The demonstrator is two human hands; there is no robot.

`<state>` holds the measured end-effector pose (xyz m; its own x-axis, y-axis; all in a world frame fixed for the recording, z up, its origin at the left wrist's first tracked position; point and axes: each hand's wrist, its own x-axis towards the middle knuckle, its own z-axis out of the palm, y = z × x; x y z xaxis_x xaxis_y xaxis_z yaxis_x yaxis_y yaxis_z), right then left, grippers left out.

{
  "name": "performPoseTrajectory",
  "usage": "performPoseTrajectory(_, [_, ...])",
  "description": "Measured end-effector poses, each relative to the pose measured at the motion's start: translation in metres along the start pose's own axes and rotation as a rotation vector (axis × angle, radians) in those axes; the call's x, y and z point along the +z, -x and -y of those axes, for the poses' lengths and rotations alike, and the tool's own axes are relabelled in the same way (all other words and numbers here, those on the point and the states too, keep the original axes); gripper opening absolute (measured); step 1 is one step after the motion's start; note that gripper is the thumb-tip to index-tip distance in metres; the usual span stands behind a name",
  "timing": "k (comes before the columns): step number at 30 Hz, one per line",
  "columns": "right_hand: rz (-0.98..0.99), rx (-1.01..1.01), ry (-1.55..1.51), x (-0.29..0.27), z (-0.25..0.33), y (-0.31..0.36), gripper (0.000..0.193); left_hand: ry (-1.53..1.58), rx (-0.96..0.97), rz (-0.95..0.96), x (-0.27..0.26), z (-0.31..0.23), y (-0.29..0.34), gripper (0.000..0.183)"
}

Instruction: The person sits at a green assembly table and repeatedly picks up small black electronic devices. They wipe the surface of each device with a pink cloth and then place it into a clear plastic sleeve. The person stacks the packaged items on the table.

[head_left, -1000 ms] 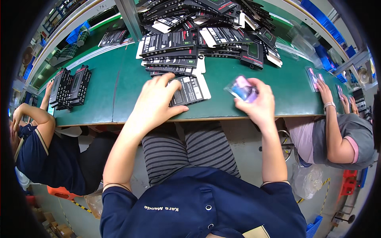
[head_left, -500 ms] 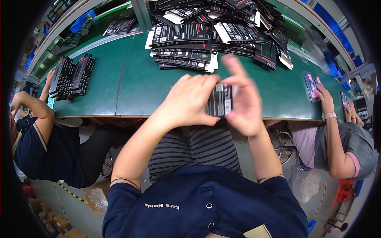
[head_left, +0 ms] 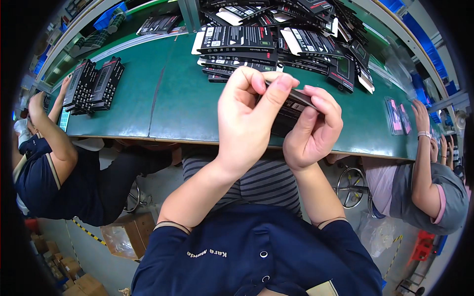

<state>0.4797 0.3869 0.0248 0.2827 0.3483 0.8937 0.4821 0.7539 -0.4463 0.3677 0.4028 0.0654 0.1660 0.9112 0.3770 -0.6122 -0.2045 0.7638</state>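
Note:
A flat black cardboard box [head_left: 288, 114] with pale print is held up between my hands, tilted over the table's near edge. My left hand [head_left: 248, 111] is closed, its thumb and curled fingers at the box's upper left end. From the other side my right hand [head_left: 316, 126] grips the right end between thumb and bent fingers. Much of the box is hidden behind my hands. Just beyond them lies a stack of similar black boxes [head_left: 237, 40], some with white end flaps standing out.
A heap of black boxes [head_left: 316, 10] rises behind the stack. Upright boxes [head_left: 101, 86] stand in rows at left on the green table [head_left: 185, 98]. Co-workers sit on both sides; the right one's hand [head_left: 420, 116] is near clear packs with pink contents [head_left: 395, 117].
The box has been tipped up, and my right hand has closed on its end. My left hand has turned, bringing its thumb to the top. The view has shifted slightly.

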Motion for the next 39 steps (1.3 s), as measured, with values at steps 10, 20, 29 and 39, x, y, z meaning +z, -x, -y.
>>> performPoseTrajectory(10, [-0.043,0.442,-0.565,-0.005,0.018,-0.01,0.021,-0.162,0.325,-0.027,-0.001,0.017,0.005,0.017])
performPoseTrajectory(20, [0.202,-0.205,-0.206,-0.006,0.012,0.027,0.043,-0.022,-0.286,-0.343,-0.034,-0.013,0.029,0.049])
performPoseTrajectory(29, [0.548,-0.024,0.476,-0.059,-0.034,-0.019,0.017,-1.252,-0.22,-0.415,-0.19,-0.064,0.015,0.061])
performPoseTrajectory(39, [0.344,0.508,1.73,-0.285,-0.17,-0.046,0.069,-1.648,0.316,-0.139,-0.145,-0.021,-0.078,0.035])
